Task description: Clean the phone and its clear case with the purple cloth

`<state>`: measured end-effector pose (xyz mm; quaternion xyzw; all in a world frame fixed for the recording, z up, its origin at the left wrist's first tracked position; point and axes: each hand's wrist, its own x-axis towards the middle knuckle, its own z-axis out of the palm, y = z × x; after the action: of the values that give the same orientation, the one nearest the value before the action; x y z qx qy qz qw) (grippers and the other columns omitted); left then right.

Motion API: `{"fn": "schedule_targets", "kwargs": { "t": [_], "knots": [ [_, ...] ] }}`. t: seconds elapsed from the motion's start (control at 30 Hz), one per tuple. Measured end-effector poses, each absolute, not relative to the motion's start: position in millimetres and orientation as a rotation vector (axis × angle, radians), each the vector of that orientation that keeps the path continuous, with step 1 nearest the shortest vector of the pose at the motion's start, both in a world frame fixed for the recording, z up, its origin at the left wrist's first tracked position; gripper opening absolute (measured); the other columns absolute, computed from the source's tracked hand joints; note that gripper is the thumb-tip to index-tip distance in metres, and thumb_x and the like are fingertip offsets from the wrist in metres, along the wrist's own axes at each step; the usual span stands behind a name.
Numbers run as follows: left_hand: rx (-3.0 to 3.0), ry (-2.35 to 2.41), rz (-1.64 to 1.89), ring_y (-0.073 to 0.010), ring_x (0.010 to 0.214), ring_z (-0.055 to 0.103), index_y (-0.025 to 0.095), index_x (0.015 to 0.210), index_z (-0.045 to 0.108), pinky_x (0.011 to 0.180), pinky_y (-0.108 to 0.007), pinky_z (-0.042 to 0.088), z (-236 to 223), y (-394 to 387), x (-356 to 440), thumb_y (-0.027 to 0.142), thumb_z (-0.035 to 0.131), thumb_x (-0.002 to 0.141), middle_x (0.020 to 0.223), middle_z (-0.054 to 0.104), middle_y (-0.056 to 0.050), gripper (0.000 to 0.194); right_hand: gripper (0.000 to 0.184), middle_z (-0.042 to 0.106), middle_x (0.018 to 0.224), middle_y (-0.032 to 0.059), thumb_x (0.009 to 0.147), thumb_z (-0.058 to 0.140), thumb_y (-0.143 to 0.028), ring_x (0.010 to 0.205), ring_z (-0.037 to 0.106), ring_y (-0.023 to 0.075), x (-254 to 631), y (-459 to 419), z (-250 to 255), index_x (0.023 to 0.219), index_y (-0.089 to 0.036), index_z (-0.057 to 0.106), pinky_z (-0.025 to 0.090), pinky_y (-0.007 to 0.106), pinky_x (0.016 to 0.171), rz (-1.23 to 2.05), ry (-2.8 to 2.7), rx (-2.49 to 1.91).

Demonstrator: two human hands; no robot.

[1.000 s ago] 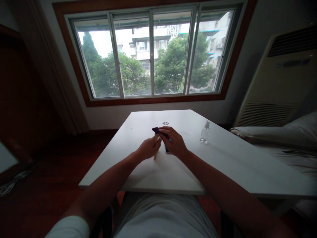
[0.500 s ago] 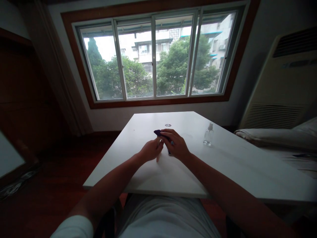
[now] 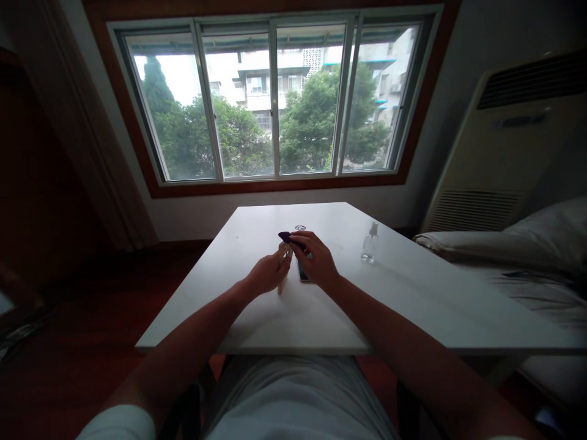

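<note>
My left hand (image 3: 268, 274) is closed around a thin, pale, see-through piece that looks like a phone case (image 3: 281, 286), held on edge above the table. My right hand (image 3: 320, 261) pinches a small dark cloth (image 3: 285, 236) at the upper edge of the case. The fingers of both hands are close together, so part of the case is hidden. Below my right hand a dark phone (image 3: 302, 273) lies on the white table (image 3: 321, 318), partly covered from view.
A clear spray bottle (image 3: 369, 244) stands on the table to the right. Beyond my hands lies a small ring-shaped dark item (image 3: 299, 228). A bed or couch with pale covers (image 3: 495, 250) is at the right, near a floor-standing air conditioner (image 3: 486, 159).
The view has shifted slightly to the right. My right hand has lifted a little off the case with the cloth, and more of the phone and the case shows.
</note>
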<state>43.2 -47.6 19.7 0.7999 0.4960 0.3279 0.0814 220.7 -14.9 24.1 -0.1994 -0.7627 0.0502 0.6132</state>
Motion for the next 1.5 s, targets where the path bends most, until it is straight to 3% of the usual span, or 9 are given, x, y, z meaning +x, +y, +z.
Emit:
{"fn": "schedule_targets", "kwargs": {
  "t": [0.1,0.23,0.5,0.77,0.97,1.2,1.4,1.5],
  "knots": [
    [2.388,1.461,0.994,-0.0153,0.061,0.056,0.017,0.094,0.056,0.056,-0.026,0.036,18.7,-46.6,44.0,0.045,0.033,0.104,0.073,0.063,-0.004,0.038,0.026,0.064,0.126,0.0079,0.098,0.057,-0.025,0.108,0.065,0.0199,219.6,-20.5,24.6,0.122,-0.025,0.066,0.059,0.031,0.073,0.115,-1.811,-0.414],
    [2.375,1.454,1.01,-0.0155,0.062,0.056,0.017,0.092,0.056,0.056,-0.026,0.036,17.3,-44.5,43.9,0.048,0.033,0.104,0.074,0.063,-0.004,0.04,0.025,0.064,0.125,0.0076,0.097,0.058,-0.027,0.099,0.067,0.0184,221.0,-14.7,23.5,0.121,-0.025,0.066,0.057,0.029,0.066,0.144,-1.792,-0.449],
    [2.378,1.508,0.98,-0.016,0.061,0.055,0.018,0.092,0.058,0.055,-0.027,0.035,14.4,-42.7,42.4,0.049,0.035,0.103,0.072,0.062,-0.004,0.04,0.022,0.065,0.122,0.0082,0.097,0.058,-0.029,0.103,0.066,0.0201,225.0,-6.6,24.3,0.117,-0.024,0.068,0.055,0.029,0.062,0.158,-1.706,-0.524],
    [2.371,1.445,0.995,-0.0161,0.061,0.056,0.018,0.089,0.055,0.055,-0.027,0.035,15.6,-43.5,42.6,0.042,0.037,0.102,0.073,0.063,-0.004,0.032,0.025,0.064,0.126,0.0071,0.097,0.058,-0.023,0.108,0.065,0.0196,220.9,-23.9,27.6,0.121,-0.026,0.066,0.058,0.034,0.082,0.081,-1.842,-0.378],
    [2.366,1.447,1.017,-0.0162,0.063,0.056,0.018,0.089,0.056,0.056,-0.027,0.036,16.0,-43.6,43.9,0.049,0.034,0.103,0.074,0.063,-0.004,0.04,0.024,0.065,0.124,0.0075,0.097,0.058,-0.028,0.102,0.065,0.0198,223.7,-9.9,24.5,0.119,-0.025,0.067,0.056,0.03,0.064,0.151,-1.749,-0.494],
    [2.355,1.483,0.998,-0.0162,0.06,0.055,0.018,0.095,0.058,0.055,-0.027,0.035,13.8,-41.8,42.5,0.05,0.035,0.103,0.073,0.062,-0.004,0.04,0.025,0.066,0.117,0.0081,0.096,0.059,-0.036,0.096,0.065,0.0203,224.1,-0.5,21.7,0.116,-0.024,0.068,0.056,0.031,0.064,0.275,-1.649,-0.574],
    [2.362,1.483,1.018,-0.0175,0.064,0.059,0.018,0.094,0.061,0.057,-0.028,0.04,12.3,-42.3,41.2,0.051,0.038,0.102,0.077,0.065,-0.006,0.041,0.033,0.069,0.106,0.0064,0.094,0.06,-0.045,0.076,0.066,0.0165,222.7,6.7,15.5,0.118,-0.023,0.067,0.058,0.032,0.065,0.523,-1.564,-0.649],
    [2.306,1.4,1.133,-0.0186,0.076,0.063,0.019,0.108,0.062,0.064,-0.029,0.047,10.5,-39.6,40.2,0.048,0.047,0.099,0.091,0.069,-0.006,0.034,0.035,0.071,0.099,0.0045,0.092,0.061,-0.047,0.07,0.067,0.0151,223.5,11.5,13.4,0.117,-0.023,0.066,0.057,0.029,0.059,0.65,-1.538,-0.661]
  ]
}}
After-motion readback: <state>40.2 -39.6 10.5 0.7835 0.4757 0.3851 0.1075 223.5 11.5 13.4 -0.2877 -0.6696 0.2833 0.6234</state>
